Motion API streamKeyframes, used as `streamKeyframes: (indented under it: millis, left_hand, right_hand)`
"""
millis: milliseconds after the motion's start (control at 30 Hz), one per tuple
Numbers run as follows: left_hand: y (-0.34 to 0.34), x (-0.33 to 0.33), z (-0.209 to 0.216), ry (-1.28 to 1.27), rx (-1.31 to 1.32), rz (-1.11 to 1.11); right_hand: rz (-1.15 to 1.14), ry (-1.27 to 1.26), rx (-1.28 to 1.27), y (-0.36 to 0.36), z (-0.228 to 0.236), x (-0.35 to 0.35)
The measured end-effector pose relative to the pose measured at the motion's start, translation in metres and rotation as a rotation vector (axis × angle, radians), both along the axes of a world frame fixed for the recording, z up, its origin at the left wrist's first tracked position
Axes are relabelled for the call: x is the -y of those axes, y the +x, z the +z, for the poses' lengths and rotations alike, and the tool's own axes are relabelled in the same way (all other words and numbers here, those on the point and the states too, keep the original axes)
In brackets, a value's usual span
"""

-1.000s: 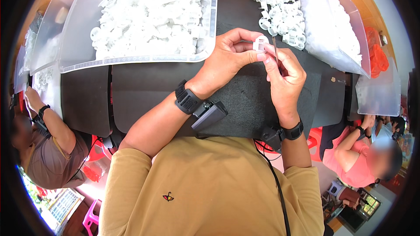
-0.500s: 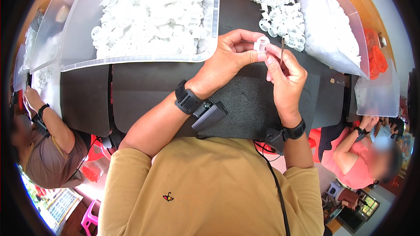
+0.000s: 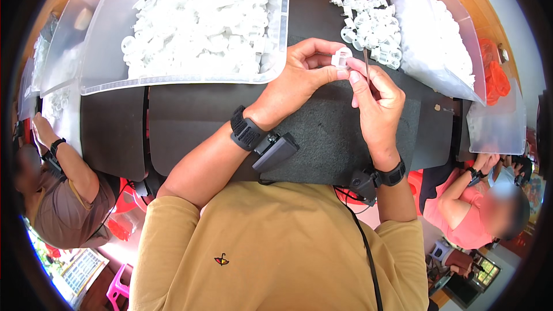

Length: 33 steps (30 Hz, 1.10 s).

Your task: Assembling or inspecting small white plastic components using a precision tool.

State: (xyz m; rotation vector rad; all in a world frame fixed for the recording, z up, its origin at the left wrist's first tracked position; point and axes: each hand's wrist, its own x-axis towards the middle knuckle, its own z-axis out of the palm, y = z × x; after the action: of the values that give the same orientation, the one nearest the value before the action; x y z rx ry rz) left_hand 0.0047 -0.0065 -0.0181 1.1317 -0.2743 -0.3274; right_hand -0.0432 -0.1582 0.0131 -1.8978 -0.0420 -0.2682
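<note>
My left hand (image 3: 308, 72) pinches a small white ring-shaped plastic part (image 3: 342, 57) between thumb and fingers. Close against it on the right is my right hand (image 3: 377, 89), its fingertips touching or nearly touching the part. A thin, dark metal-looking tool (image 3: 366, 62) is gripped in the right hand and points up past the fingers; its exact kind is unclear. Just beyond both hands lies a loose pile of similar clear-white plastic parts (image 3: 371, 29) on the dark table (image 3: 190, 115).
A large clear bin (image 3: 184, 83) full of white parts stands at the far left. Another translucent bin (image 3: 420, 40), lined with a bag, holds more at the right. A dark mat (image 3: 322, 138) lies under my hands. Other people sit at both sides.
The plastic part and the tool have shifted very slightly to the left, and the right fingers have moved a little with them. Both grips stay the same.
</note>
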Motion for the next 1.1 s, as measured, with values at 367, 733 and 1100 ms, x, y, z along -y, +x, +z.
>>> streamKeyframes:
  millis: [367, 733, 1100]
  left_hand:
    - [0.0, 0.0, 0.002, -0.016, -0.016, 0.011]
    - [0.001, 0.0, 0.0, 0.046, 0.044, -0.026]
    - [0.003, 0.0, 0.001, -0.003, 0.032, -0.083]
  right_hand:
    - [0.046, 0.086, -0.064, 0.002, -0.002, 0.001]
    - [0.072, -0.388, 0.247, 0.008, 0.003, 0.007]
    - [0.147, 0.222, -0.185, 0.026, 0.003, 0.024]
